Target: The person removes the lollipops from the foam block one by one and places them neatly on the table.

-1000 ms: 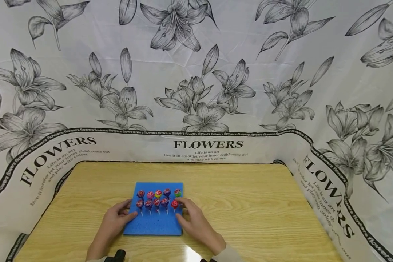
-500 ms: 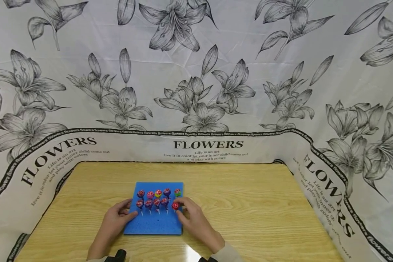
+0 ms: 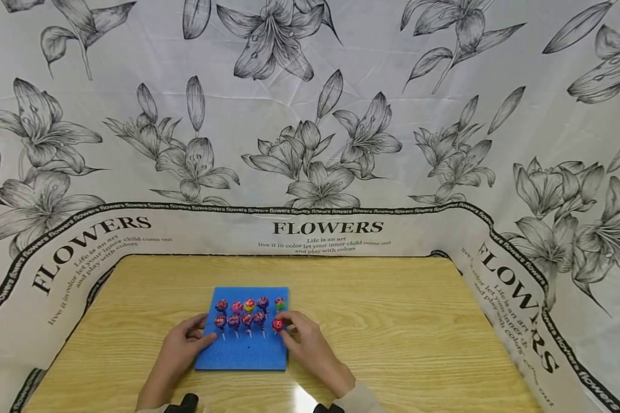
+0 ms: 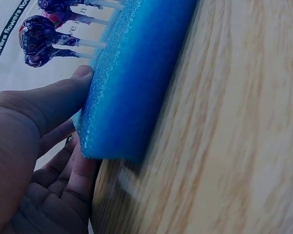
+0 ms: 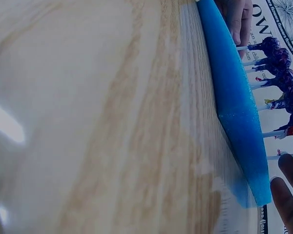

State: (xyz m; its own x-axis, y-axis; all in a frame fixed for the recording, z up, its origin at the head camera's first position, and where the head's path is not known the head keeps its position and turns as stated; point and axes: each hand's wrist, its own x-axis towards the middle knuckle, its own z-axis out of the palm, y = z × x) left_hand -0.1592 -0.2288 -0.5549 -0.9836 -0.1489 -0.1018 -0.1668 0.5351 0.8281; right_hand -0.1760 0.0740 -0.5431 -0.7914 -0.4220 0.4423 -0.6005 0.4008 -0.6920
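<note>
A blue foam block (image 3: pixel 240 357) lies on the table with two rows of wrapped lollipops standing in its upper face. My left hand (image 3: pixel 182 346) holds the block by its left edge; in the left wrist view the thumb (image 4: pixel 71 87) presses the top and the other fingers lie along the side. With my right hand (image 3: pixel 312 350), I pinch the red lollipop (image 3: pixel 277 325) at the right end of the near row. Its white stick (image 5: pixel 272 134) meets the foam in the right wrist view. Behind it stands a lollipop with a green wrapper (image 3: pixel 280 303).
Purple lollipops (image 3: pixel 234 322) fill the rest of the near row, beside the red one. The far row includes a pink lollipop (image 3: pixel 237 307) and a yellow one (image 3: pixel 249 305). Wood-grain table (image 3: pixel 392 321) surrounds the block, and flower-printed cloth (image 3: pixel 330 172) hangs behind and at both sides.
My right fingers have drawn in around the red lollipop, and its head has shifted slightly right and toward me. The left hand and the block stay in place.
</note>
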